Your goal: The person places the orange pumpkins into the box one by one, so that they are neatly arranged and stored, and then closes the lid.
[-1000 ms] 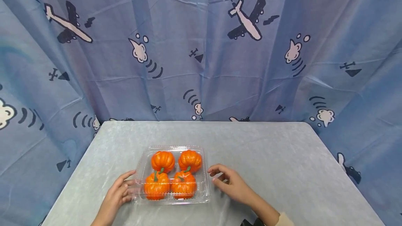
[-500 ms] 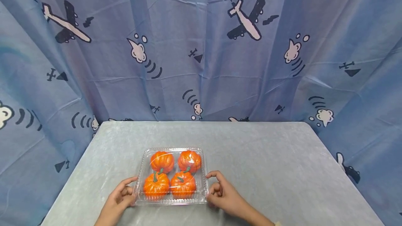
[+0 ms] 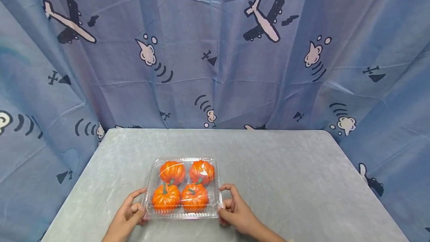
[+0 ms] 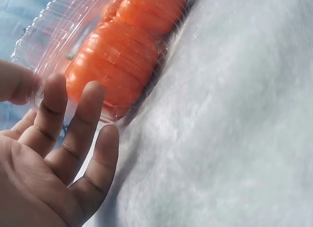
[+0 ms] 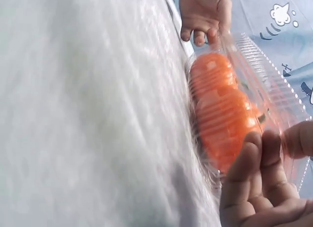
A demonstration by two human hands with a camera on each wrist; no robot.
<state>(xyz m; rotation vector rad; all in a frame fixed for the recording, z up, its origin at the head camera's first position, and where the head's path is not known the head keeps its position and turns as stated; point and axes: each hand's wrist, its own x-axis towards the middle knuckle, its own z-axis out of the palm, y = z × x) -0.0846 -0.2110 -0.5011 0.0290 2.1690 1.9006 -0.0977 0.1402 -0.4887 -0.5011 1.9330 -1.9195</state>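
A clear plastic clamshell box (image 3: pixel 183 216) with its lid down rests near the front of the table. Inside are several small orange toy pumpkins with green stems, among them a front-left pumpkin (image 3: pixel 166 198) and a back-right pumpkin (image 3: pixel 202 171). At the box's front-left corner my left hand (image 3: pixel 125 214) pinches the rim, its index finger along the left side. My right hand (image 3: pixel 239 211) pinches the front-right corner, thumb in front and index finger bent against the right side. In the left wrist view, the other fingers (image 4: pixel 88 109) curve loosely beside the box wall.
The grey-white table (image 3: pixel 285 171) stretches away to the right and behind the box. A blue curtain (image 3: pixel 181 47) printed with airplanes and clouds hangs behind the table and along both sides.
The lid, raised off the front rim at first, has come down flat over the pumpkins. Both hands have closed in on the front corners; the right hand was apart from the box before.
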